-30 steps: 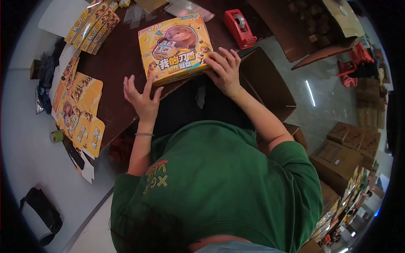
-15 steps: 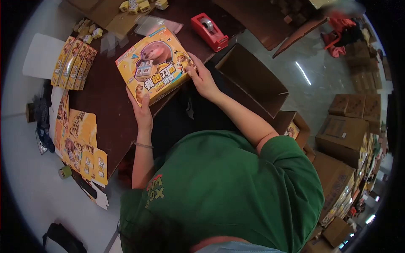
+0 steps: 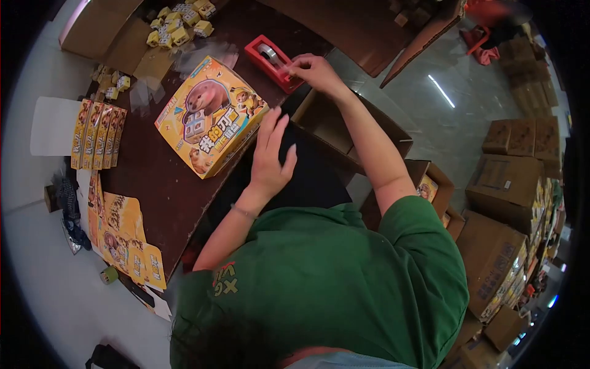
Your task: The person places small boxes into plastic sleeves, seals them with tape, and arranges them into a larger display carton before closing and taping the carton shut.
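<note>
Tape (image 3: 282, 61) indistinct within the pinch of right hand (image 3: 316, 74) at red dispenser (image 3: 267, 67), left hand (image 3: 268, 161) open beside yellow box (image 3: 209, 114).

From where I stand this looks like a packing workshop or small warehouse. Brown cartons (image 3: 503, 184) are stacked along the side over a shiny hard floor (image 3: 424, 117), and a strip of light glints off it. The dark, scuffed work table (image 3: 153, 184) carries a red tape dispenser (image 3: 270, 64), a row of matching printed boxes (image 3: 98, 135), unfolded yellow box blanks (image 3: 126, 234) and a heap of small yellow-and-white pieces (image 3: 178, 27).
</note>
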### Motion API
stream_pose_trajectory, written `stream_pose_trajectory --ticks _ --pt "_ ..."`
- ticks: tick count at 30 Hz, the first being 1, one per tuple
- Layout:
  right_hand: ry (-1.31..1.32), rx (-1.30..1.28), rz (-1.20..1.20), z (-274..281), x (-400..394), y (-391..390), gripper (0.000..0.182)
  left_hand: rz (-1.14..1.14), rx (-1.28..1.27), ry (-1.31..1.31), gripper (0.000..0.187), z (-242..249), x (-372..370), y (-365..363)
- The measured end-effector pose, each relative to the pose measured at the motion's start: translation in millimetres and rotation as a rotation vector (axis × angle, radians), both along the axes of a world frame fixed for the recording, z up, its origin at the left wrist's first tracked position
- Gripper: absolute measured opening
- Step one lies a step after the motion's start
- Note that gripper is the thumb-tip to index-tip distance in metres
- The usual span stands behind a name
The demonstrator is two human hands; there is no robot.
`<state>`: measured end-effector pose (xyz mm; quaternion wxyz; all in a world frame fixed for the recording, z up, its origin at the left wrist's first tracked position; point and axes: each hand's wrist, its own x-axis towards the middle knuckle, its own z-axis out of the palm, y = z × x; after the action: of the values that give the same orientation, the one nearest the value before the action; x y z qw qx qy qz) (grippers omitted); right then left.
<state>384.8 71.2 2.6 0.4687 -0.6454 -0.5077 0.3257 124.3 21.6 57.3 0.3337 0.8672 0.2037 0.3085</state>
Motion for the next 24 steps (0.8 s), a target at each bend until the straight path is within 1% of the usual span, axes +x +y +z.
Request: stream_pose_trajectory --ticks 2,4,5,6,8,9,11,13,16,17,20,21,24 --pt "0.163 -0.052 0.028 4.0 -0.9 -1.0 0.024 0.075 -0.128 -0.021 0.07 -20.4 43.5 23.3" --pt "0.021 0.079 -0.056 3.7 -3.8 0.2 0.021 0.115 -0.174 -0.025 0.077 -36.9 74.5 39.5" --pt "-0.049 0.14 -0.101 2.9 -7.4 -2.3 0.019 0.152 -0.208 -0.043 0.083 -55.1 84.2 48.4" --pt "-0.089 0.167 -0.117 11.5 -12.6 -5.6 0.019 0.174 -0.175 -0.002 0.085 -62.0 88.4 48.4" --pt "-0.425 0.363 -0.336 22.9 -28.9 -20.0 0.02 0.218 -0.11 0.081 0.089 -69.5 95.2 47.0" --pt "-0.427 0.414 -0.372 39.0 -34.9 -33.1 0.016 0.227 -0.123 0.095 0.092 -65.8 96.4 45.1" --pt "0.234 -0.011 -0.235 60.1 -40.2 -74.7 0.015 0.235 -0.105 0.126 0.092 -63.0 95.4 42.7" --pt "0.512 -0.035 -0.134 22.6 -34.6 -104.0 0.016 0.236 -0.125 0.158 0.09 -57.5 95.8 43.3" --pt "0.805 -0.037 -0.168 -1.2 -35.5 -125.8 0.014 0.272 -0.196 0.054 0.088 -61.0 93.9 38.7" --pt "0.809 -0.074 -0.172 -7.8 -33.8 -126.6 0.014 0.356 -0.25 -0.084 0.076 -63.1 94.1 32.4" --pt "0.736 -0.06 -0.155 -11.6 -27.1 -121.6 0.013 0.336 -0.966 -0.257 0.053 -69.8 95.6 13.3" --pt "0.76 -0.084 -0.145 -11.4 -26.9 -122.0 0.013 0.258 -1.156 -0.249 0.043 -63.3 98.6 10.9" --pt "0.795 -0.127 -0.104 -8.6 -21.4 -122.4 0.014 0.264 -1.12 -0.352 0.043 -48.3 123.8 20.0"
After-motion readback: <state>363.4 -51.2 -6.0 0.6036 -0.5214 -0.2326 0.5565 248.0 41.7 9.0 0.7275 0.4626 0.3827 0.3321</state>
